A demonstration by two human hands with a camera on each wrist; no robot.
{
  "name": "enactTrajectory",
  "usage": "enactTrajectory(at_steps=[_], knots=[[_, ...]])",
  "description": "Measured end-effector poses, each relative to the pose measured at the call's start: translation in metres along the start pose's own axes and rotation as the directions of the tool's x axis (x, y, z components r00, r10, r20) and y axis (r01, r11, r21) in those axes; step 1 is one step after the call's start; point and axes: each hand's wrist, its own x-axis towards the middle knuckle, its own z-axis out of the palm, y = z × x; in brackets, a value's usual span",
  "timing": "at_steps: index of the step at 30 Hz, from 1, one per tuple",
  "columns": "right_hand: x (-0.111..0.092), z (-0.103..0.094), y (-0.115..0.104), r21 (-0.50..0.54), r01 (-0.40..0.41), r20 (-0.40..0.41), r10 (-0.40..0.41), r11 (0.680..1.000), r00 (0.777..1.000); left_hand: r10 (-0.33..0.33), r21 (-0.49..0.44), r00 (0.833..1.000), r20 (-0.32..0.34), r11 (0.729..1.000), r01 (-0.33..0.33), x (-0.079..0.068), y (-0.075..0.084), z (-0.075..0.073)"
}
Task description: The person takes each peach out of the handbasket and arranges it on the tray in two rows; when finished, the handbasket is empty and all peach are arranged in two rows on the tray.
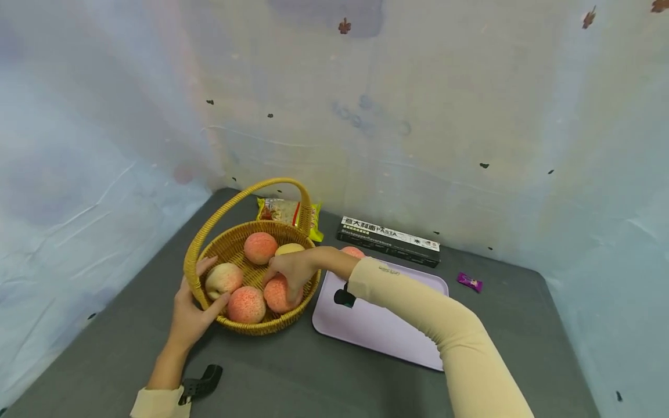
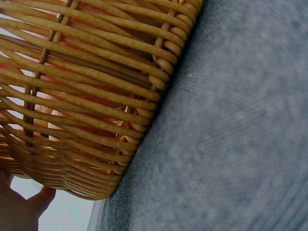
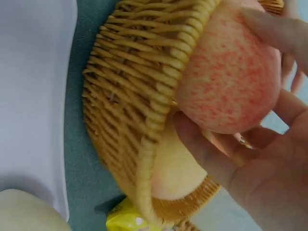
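golden wicker forms a round basket (image 1: 255,329) with a tall arched handle (image 1: 230,203), standing at the left of a dark grey table (image 1: 292,377). five peaches lie in it: a pink one (image 1: 260,248) at the far side, a yellow one (image 1: 289,249) at far right partly covered by the right hand, a pale, blushed one (image 1: 223,278) at the left, a speckled pink one (image 1: 247,305) at the near side, and a red-speckled peach (image 1: 277,295) at near right.

a person's left hand (image 1: 190,313) grips the left rim, thumb and fingers apart and curled over the edge. the right hand (image 1: 295,268) reaches in from the right, fingers curved around the red-speckled peach, which sits beside the right rim.

just right of the basket is a lilac tray (image 1: 387,332); another peach (image 1: 352,251) shows at its far left corner, mostly hidden by the right arm. a yellow noodle packet (image 1: 282,210) lies beyond the basket, a black and white pasta box (image 1: 388,241) beyond the tray, and a small purple wrapper (image 1: 470,282) to the tray's right. both arms wear cream sleeves (image 1: 418,307). pale, patterned sheeting (image 1: 418,104) rises behind the table.
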Motion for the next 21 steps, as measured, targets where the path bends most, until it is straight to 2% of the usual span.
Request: enactTrajectory(at_steps=[2,5,12,16,21], knots=[[-0.009,-0.002,0.0,0.003,0.002,-0.057,-0.002,1.0,0.998,-0.003,0.007,1.0,0.0,1.0,0.003,0.0,0.0,0.0],[-0.024,-0.004,0.003,0.062,0.02,-0.148,-0.011,0.998,0.989,-0.003,0.009,1.0,-0.003,1.0,0.003,0.0,0.002,0.0],[-0.065,-0.005,0.007,0.224,0.012,-0.303,0.058,0.975,0.951,-0.002,0.009,1.0,-0.001,1.0,0.002,0.001,0.001,-0.001],[-0.087,0.004,0.019,0.234,0.002,-0.362,0.085,0.972,0.928,0.005,-0.001,1.0,-0.005,1.0,-0.005,0.0,0.0,-0.003],[-0.117,0.021,0.038,0.314,0.016,-0.449,0.134,0.949,0.884,0.007,-0.008,1.0,-0.003,1.0,-0.007,-0.001,0.0,-0.006]])
